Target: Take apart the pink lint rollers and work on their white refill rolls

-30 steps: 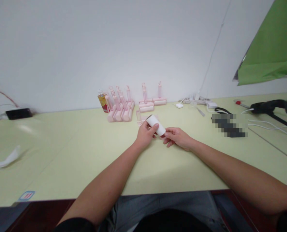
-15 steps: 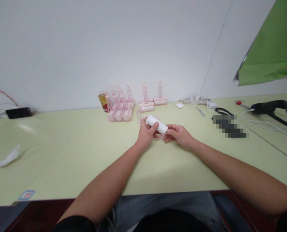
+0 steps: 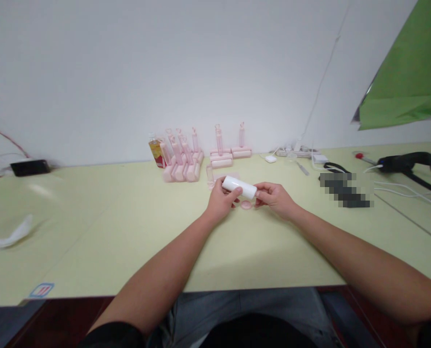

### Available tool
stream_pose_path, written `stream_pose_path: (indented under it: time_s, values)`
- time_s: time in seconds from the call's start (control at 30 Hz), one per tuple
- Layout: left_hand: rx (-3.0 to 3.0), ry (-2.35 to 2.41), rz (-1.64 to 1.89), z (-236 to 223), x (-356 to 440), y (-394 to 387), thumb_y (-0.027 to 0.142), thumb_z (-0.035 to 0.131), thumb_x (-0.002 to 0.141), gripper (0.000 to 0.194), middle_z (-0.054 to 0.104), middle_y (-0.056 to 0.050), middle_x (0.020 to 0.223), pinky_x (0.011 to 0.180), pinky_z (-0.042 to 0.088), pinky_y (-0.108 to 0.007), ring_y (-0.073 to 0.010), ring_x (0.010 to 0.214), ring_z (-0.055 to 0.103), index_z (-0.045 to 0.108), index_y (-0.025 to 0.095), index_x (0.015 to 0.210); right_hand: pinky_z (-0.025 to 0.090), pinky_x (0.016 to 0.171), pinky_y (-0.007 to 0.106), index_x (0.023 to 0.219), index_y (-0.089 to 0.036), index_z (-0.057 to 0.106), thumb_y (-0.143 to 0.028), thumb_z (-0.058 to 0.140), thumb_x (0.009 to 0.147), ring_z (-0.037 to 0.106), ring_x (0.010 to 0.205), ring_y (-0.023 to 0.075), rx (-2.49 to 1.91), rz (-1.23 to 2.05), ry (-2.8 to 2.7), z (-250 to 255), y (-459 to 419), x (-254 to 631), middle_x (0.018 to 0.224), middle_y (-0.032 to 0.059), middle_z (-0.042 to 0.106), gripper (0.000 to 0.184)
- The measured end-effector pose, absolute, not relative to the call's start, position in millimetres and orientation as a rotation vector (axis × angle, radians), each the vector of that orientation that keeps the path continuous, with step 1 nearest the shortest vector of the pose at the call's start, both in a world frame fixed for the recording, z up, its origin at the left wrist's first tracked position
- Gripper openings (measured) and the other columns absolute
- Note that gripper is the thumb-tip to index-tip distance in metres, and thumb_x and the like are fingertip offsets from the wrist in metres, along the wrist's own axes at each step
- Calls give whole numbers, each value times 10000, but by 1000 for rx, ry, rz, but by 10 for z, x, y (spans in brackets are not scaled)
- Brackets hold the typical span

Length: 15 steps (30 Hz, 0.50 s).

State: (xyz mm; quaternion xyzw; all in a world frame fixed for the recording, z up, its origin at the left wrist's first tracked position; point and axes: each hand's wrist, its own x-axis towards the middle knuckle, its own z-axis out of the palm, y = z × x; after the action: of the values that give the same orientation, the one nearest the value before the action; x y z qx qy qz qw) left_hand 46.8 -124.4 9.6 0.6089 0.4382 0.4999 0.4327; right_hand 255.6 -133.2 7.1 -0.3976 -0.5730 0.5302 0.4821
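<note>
White smooth cylindrical roll [image 3: 245, 187] is above the pale yellow-green tabletop [image 3: 128, 217] — the left hand [image 3: 220, 200] is curled around it, the right hand [image 3: 277, 199] pinches its end. Pink plastic rollers with upright handles [image 3: 179, 172] appear complete; this roll seems yet separate. Behind stands plain white wall [image 3: 200, 72].

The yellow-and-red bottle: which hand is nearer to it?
Left: the left hand is in front and right of the bottle; the right hand is farther right.
</note>
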Motion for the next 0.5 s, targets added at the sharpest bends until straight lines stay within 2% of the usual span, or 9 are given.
stream_pose_path:
  time_s: [0.27, 0.5]
  values:
    - [1530, 1070, 1255, 93, 470, -1247, 551, 748, 750, 687, 648, -30, 849, 422, 473, -201, -152, 594, 668, 419, 194, 1236, 584, 600, 298, 978, -120, 675, -352, 752, 709, 656, 601, 142, -968, 1198, -1441, 110, -1321, 2552, 819, 45, 719, 362]
    - [1628, 1168, 1301, 137, 461, -1283, 537, 762, 734, 668, 663, -37, 864, 493, 478, -218, -140, 633, 640, 465, 192, 1224, 611, 721, 334, 1005, -129, 694, -328, 745, 722, 695, 719, 168, -941, 1183, -1391, 86, -1329, 2526, 869, 52, 734, 350]
